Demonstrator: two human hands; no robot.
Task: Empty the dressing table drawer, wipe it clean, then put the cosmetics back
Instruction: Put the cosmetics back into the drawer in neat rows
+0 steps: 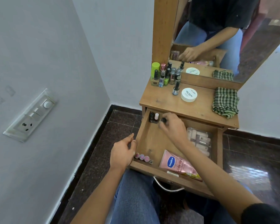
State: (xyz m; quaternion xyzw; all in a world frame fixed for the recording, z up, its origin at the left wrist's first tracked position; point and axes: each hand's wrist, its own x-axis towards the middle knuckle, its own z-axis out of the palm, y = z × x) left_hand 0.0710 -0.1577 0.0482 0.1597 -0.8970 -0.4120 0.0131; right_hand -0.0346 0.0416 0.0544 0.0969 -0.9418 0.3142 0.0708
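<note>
Drawer [152, 139] emptying: we are pinching a dark-capped bottle [164, 120] with our right hand [173, 126] at the far-left corner, two more bottles [153, 117] just left. Our left hand [122, 152], loosely curled, is resting at the drawer's left wall; the counter [168, 99] lies just beyond.

Head camera looks steeply down, close over the open drawer [153, 139].

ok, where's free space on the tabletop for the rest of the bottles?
Bare wood on the tabletop between the white jar and the checked cloth, and along the front edge left of the jar. The back-left corner is packed with bottles.
</note>
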